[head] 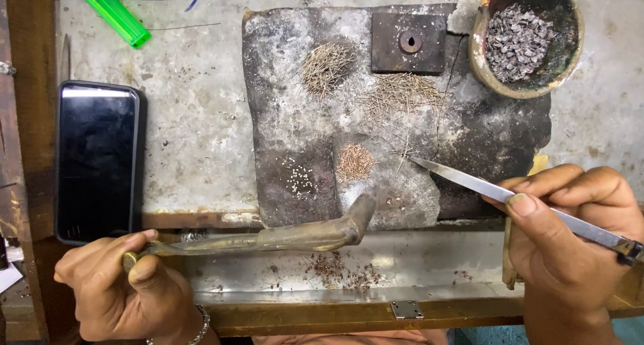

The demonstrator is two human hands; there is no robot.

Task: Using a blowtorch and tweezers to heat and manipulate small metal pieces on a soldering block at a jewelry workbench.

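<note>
Lower left of frame: left hand (124,288) grips a bent brass torch pipe (295,236), nozzle over the charred slab (282,83). Right hand (570,238) pinches tweezers (469,181), tips near tiny wire bits (355,160), probably copper. Risk: a shaky tip scatters them.

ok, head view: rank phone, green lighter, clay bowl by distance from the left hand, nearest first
Measured from the left hand, which holds the bent brass torch pipe:
1. Black phone: just above the hand, at the bench's left edge.
2. Green lighter: top left, well beyond the phone.
3. Clay bowl of dark chips: top right corner, across the charred block.
</note>
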